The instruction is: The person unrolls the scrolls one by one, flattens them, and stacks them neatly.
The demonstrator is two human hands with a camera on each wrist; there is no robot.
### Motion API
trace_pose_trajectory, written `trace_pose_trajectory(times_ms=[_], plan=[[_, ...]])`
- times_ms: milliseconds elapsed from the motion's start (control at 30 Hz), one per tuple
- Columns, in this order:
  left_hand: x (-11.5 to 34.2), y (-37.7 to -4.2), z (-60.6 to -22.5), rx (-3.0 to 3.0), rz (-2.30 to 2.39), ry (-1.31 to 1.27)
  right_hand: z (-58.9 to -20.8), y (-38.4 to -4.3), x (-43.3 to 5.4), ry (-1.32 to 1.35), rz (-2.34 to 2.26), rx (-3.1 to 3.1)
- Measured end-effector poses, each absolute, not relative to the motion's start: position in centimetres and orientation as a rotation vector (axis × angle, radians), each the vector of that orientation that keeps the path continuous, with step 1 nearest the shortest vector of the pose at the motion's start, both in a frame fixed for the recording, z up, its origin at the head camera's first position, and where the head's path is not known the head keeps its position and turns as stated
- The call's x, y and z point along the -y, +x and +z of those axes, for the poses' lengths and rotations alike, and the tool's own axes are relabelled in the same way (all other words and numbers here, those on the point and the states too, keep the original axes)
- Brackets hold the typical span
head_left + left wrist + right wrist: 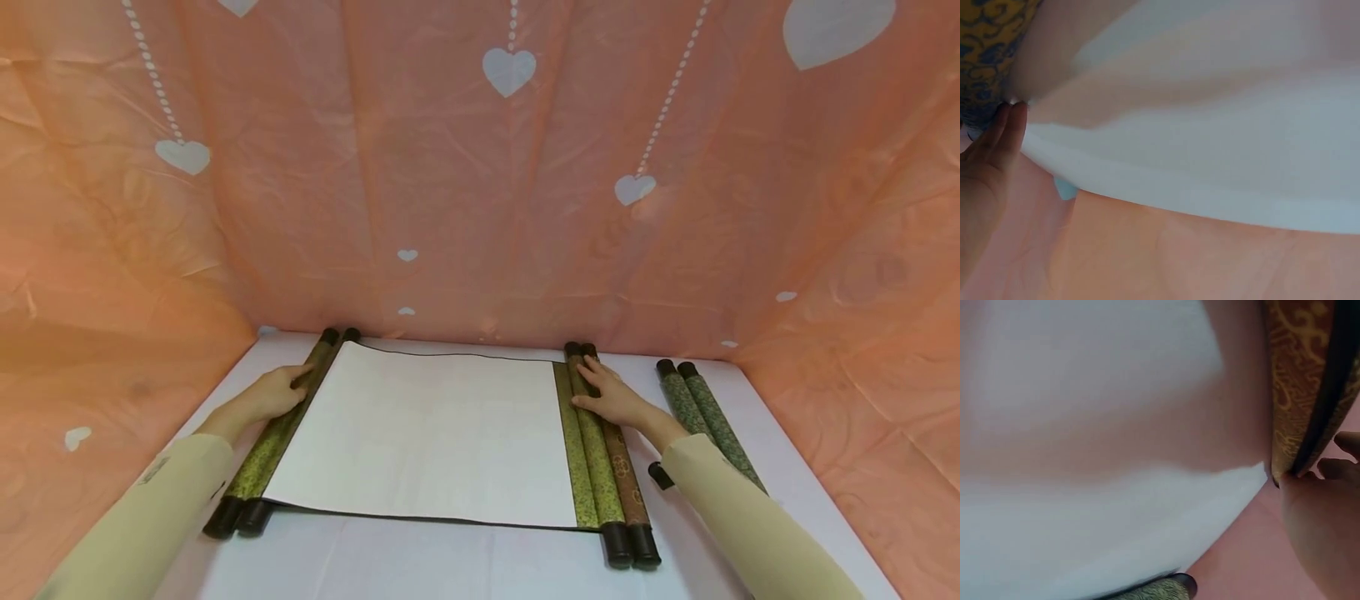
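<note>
Scroll (pixel 435 437) spread open on the bench (pixel 405 567), dead centre

Left hand (pixel 273 393) rests straight-fingered on the rollers (pixel 253 467) at 9 o'clock; right hand (pixel 611 400) fans its fingers across the roller pair (pixel 602 467) at 3. I'd press evenly so it lies flat. Tight at 12 by the drape (pixel 480 275), green rolls (pixel 711 408) farther out at 3, more room at 6.

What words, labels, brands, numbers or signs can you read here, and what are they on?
None can be read in any view.
Left sleeve: a small dark mark, too small to read.
White sheet: no writing visible.
Curtain: pale hearts among its pattern, no legible lettering.
</note>
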State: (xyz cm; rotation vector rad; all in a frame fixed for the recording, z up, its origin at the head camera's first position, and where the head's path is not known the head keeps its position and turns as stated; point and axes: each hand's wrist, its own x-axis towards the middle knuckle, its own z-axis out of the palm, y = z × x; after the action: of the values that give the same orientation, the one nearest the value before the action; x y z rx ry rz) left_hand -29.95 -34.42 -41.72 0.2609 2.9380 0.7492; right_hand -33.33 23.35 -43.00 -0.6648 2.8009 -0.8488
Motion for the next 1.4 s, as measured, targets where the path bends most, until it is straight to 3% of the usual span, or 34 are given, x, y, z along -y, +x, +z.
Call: trace_pose_trajectory(times_ms=[667,1067,1400], plan=[[30.2,-26.1,-40.1,-3.045,0.628,0.560,-40.3,-27.5,-23.1,-0.870,-0.752,-2.835],[22.5,-24.8,-38.1,-3.030,0.712,0.814,-38.2,-23.6,-25.3,-0.992,-1.136,-2.910],[14.7,-24.6,-37.7,-2.965,0.842,0.988,-38.8,-20.7,-31.2,-0.846,-1.253,-3.076]])
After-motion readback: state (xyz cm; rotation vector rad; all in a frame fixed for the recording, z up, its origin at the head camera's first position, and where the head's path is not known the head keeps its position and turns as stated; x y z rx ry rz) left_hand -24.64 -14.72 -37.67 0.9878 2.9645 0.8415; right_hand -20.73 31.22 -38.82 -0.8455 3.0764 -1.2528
